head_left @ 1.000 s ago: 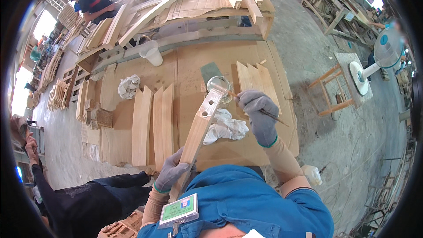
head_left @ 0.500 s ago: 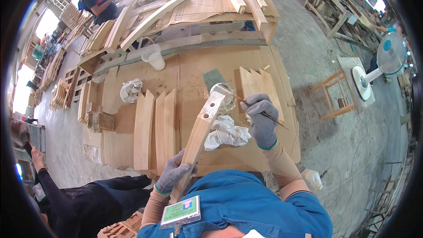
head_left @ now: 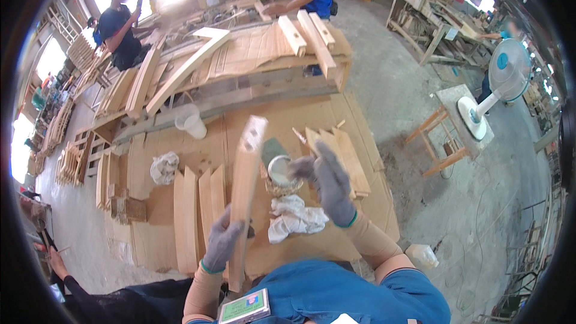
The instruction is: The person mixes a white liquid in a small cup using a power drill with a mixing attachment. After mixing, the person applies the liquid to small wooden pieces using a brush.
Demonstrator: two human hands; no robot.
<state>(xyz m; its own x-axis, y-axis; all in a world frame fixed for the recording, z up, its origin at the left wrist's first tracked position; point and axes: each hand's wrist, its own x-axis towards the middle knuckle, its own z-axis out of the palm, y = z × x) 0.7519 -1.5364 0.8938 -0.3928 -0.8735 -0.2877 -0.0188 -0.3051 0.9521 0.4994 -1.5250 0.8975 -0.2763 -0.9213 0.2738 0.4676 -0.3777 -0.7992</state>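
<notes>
My left hand, in a grey glove, grips a pale wooden bar that stands tilted up in front of me. Its upper end has holes and a whitish, wet-looking face. My right hand, also gloved, is raised with its fingers stretched apart over the cardboard. Beside its fingertips stands a round tub with a pale rim. A thin reddish-brown stick shows just beyond that hand, at the edge of some stacked boards. Crumpled white cloth lies below the tub.
Angle-cut boards lie left on the cardboard, with another rag near. Ahead is a workbench bearing timber, with people behind it. A fan stands on a stool at right; someone in dark clothes is at lower left.
My right hand has left the bar's end, and its fingers have opened from around the thin brush. The bar now stands more upright in my left hand. The whole view has shifted.
</notes>
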